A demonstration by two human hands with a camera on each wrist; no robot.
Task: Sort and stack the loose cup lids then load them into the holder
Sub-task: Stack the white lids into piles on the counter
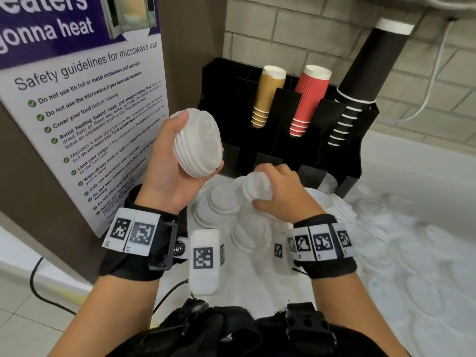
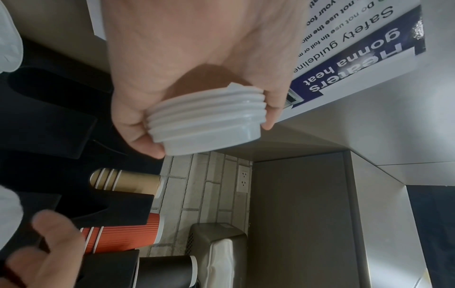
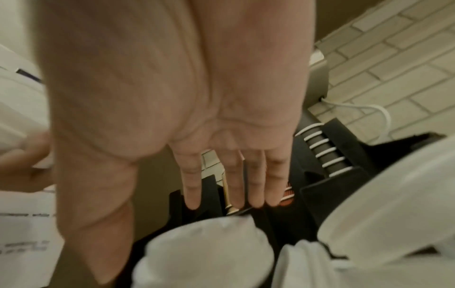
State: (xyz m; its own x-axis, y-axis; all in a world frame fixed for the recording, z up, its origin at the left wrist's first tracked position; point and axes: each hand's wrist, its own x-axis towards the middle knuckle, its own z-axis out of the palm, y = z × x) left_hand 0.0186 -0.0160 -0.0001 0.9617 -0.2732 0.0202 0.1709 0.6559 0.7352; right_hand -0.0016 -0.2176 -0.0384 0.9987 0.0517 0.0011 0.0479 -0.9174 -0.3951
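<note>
Left hand [image 1: 167, 161] curls round a nested stack of white round plastic lids [image 1: 198, 143], held up w/ approx. five in it. Right hand [image 1: 280, 191], fingers straight, hovers over loose white lids [image 1: 221, 202] below & between both wrists, gripping nothing. Black cup-and-lid holder [image 1: 226, 94] beyond both hands shows no lids loaded, so I'd judge most sorting & all loading remain.

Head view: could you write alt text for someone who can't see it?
A person's left hand holds a nested stack of white lids while the right hand reaches into loose lids on the counter, before a black holder of paper cups.
</note>
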